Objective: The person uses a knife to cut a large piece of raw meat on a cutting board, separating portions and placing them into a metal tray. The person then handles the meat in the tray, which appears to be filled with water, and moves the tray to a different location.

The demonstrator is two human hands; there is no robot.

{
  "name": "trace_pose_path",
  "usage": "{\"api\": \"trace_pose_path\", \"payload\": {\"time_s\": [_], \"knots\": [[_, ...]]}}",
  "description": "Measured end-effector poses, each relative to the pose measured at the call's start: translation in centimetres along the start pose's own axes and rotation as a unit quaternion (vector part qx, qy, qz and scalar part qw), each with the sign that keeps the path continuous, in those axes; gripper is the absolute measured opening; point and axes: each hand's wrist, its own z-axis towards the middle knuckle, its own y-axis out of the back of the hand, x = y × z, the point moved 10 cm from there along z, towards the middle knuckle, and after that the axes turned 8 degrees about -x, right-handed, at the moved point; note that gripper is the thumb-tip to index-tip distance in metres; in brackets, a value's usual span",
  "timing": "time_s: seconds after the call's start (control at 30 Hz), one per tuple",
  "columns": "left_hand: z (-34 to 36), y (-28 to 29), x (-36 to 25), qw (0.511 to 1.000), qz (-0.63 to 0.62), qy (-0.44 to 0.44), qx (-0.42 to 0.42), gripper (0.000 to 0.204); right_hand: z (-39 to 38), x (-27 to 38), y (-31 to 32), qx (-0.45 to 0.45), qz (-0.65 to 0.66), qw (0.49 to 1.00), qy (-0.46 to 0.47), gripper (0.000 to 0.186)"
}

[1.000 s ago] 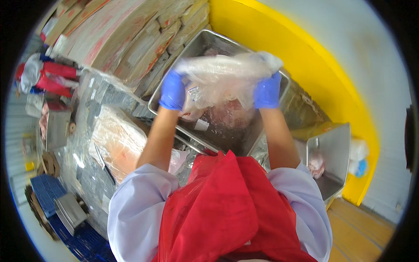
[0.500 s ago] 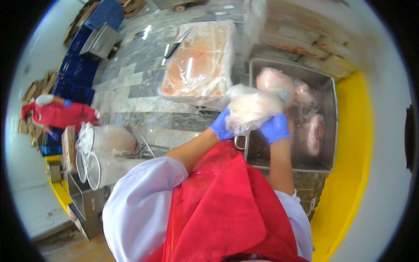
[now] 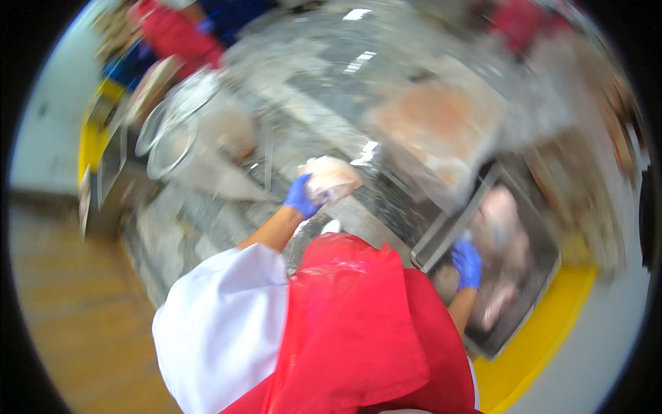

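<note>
My left hand (image 3: pixel 302 197), in a blue glove, grips a pale pink piece of raw meat (image 3: pixel 334 178) out over the tiled floor. On the right, my blue-gloved right hand (image 3: pixel 467 265) is over the near-left side of a deep metal tub (image 3: pixel 548 276). Motion smears its fingers, and whether a bit of clear plastic lies in them I cannot make out. Several pink pieces of meat (image 3: pixel 498 210) lie inside the tub, close to that hand. Beyond the tub's far-left side sits a plastic-covered block (image 3: pixel 434 121) with pale orange contents, blurred.
Clear plastic bags held on round hoops (image 3: pixel 176 141) stand at the left, beside metal bins (image 3: pixel 114 183). A person in red (image 3: pixel 178 34) is at the upper left; another red-clad shape (image 3: pixel 520 24) shows at the upper right. Stacked bags (image 3: pixel 576 186) stand behind the tub, and a yellow ledge (image 3: pixel 538 352) runs beside it.
My view has swung left. Both hands held the plastic-wrapped meat together; now my left hand alone carries a piece leftward, and my right hand has parted from it toward the tub.
</note>
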Motion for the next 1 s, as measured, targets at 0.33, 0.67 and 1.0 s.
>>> {"api": "trace_pose_path", "payload": {"time_s": [0.33,0.67,1.0], "knots": [[-13.8,6.4,-43.7,0.862,-0.108,-0.483,0.109,0.05,4.4,6.7,-22.7,0.094,-0.115,0.988,0.043,0.031],[8.0,6.5,-36.7,0.966,0.08,-0.244,-0.036,0.025,0.5,2.4,-14.0,-0.038,-0.14,0.989,-0.008,0.043],[3.4,-11.8,19.6,0.68,0.656,0.146,0.293,0.044,-11.7,-1.4,6.9,-0.271,-0.013,0.962,0.023,0.042]]}}
